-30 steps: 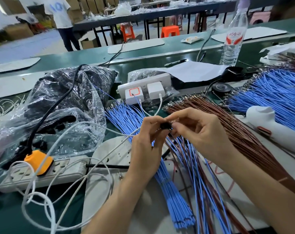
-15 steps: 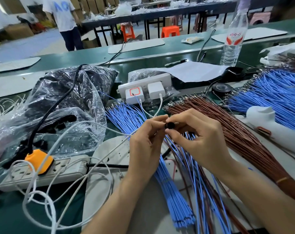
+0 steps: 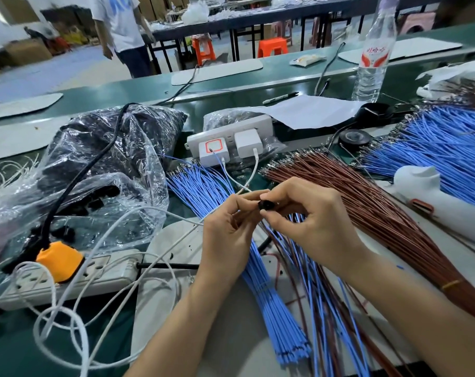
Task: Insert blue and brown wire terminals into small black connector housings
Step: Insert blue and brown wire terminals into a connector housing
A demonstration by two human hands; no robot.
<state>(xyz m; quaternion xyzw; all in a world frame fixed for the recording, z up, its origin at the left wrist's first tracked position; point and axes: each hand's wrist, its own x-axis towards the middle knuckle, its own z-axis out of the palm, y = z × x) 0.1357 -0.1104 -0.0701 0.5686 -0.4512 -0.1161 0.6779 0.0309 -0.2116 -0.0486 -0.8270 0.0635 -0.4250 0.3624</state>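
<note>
Near the middle we find one bare patch, the pale mat (image 3: 225, 336) between the blue wire bundle (image 3: 269, 300) and the looped white cables (image 3: 58, 310). Left, the power strip (image 3: 108, 270) and crumpled plastic bags (image 3: 100, 170) bar the way. Right, the brown wire bundle (image 3: 380, 219) and white tool (image 3: 448, 213) cover the bench (image 3: 13, 357). Far, a charger block (image 3: 228, 131) stands behind the wire tips. Our left hand (image 3: 225, 240) and right hand (image 3: 318, 227), pinching the black connector housing (image 3: 267, 205), fill the middle.

left hand (image 3: 225, 238): bare, back of hand facing camera
right hand (image 3: 312, 221): bare, knuckles and thumb side seen
left forearm (image 3: 182, 322): bare to bottom frame edge
right forearm (image 3: 421, 308): bare to lower-right frame edge
nails: too small to tell
</note>
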